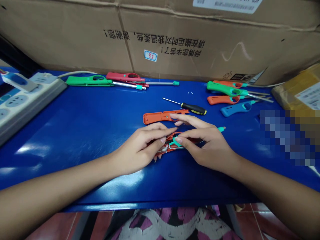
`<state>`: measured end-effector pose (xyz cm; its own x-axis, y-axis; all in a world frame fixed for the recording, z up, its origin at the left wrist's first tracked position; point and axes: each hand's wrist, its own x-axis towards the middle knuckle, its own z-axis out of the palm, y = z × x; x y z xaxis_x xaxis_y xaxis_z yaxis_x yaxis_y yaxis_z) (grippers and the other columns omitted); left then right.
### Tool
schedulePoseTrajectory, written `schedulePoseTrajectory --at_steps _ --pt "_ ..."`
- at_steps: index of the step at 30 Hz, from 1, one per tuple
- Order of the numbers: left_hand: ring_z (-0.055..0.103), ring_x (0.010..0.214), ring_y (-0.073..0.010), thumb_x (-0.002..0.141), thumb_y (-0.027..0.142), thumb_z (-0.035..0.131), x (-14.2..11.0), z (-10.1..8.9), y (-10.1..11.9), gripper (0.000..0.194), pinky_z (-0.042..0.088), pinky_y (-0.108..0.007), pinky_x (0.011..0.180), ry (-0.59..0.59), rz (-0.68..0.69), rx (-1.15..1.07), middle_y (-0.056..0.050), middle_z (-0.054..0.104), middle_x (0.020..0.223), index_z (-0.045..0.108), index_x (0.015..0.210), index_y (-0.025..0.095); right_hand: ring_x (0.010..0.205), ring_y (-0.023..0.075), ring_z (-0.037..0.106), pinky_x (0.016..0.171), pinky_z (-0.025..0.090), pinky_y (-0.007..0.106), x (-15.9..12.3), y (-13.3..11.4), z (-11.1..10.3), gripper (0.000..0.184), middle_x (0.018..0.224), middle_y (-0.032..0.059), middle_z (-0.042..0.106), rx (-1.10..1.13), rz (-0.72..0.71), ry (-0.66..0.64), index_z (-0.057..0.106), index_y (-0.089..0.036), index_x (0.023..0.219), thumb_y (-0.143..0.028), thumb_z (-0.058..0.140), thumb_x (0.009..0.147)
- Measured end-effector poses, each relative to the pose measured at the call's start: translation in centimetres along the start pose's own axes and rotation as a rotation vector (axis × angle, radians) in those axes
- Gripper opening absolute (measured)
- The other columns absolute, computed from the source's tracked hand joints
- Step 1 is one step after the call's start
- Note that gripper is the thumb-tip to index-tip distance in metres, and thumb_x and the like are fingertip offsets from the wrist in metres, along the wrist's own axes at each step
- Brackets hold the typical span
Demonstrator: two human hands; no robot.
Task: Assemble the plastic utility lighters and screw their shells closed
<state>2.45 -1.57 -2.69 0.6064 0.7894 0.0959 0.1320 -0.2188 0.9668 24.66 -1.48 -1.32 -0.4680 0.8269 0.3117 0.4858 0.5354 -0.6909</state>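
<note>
Your left hand (141, 148) is clasping the opened lighter (175, 147) under its fingers, your right hand (210, 143) pinching the green trigger (176, 141) — the lighter probably handling light but stiff, best gripped by its edges.

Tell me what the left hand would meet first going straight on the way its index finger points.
The left hand would likely meet the right hand first, whose fingers lie just past its index fingertip, at the open orange lighter. Depth is unclear in this view, so it might pass above.
</note>
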Motion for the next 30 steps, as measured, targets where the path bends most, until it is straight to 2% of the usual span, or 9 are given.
schedulePoseTrajectory --at_steps 9,21,25,30 --pt "0.059 0.060 -0.0046 0.100 0.011 0.044 0.08 0.24 0.34 0.039 0.055 -0.018 0.054 0.010 0.064 0.108 -0.003 0.054 0.098 0.064 0.133 0.020 0.114 0.0225 0.068 0.104 0.053 0.044 0.12 0.03 -0.19 0.024 0.139 0.0102 0.065 -0.026 0.025 -0.075 0.080 -0.021 0.076 -0.014 0.061 0.089" --pt "0.057 0.065 -0.0054 0.100 0.010 0.043 0.00 0.17 0.28 0.042 0.055 -0.019 0.059 -0.004 0.108 0.175 -0.004 0.054 0.102 0.061 0.136 0.020 0.111 0.0239 0.071 0.104 0.054 0.043 0.04 -0.18 -0.20 0.022 0.137 0.0123 0.066 -0.035 0.009 -0.038 0.081 -0.020 0.076 -0.015 0.064 0.088" --pt "0.056 0.062 -0.0047 0.100 0.011 0.044 0.13 0.19 0.35 0.040 0.054 -0.019 0.056 -0.005 0.060 0.118 -0.003 0.054 0.100 0.063 0.134 0.020 0.111 0.0227 0.070 0.100 0.056 0.040 0.05 0.21 0.22 0.022 0.135 0.0148 0.067 -0.030 -0.056 0.003 0.080 -0.018 0.076 -0.012 0.063 0.088" --pt "0.057 0.062 -0.0048 0.101 0.014 0.044 0.16 0.07 0.25 0.038 0.054 -0.018 0.056 -0.005 0.033 0.070 -0.003 0.054 0.100 0.064 0.132 0.021 0.111 0.0217 0.067 0.097 0.056 0.042 0.05 0.50 0.62 0.021 0.138 0.0126 0.063 -0.027 -0.127 0.057 0.079 -0.021 0.080 -0.011 0.063 0.090"
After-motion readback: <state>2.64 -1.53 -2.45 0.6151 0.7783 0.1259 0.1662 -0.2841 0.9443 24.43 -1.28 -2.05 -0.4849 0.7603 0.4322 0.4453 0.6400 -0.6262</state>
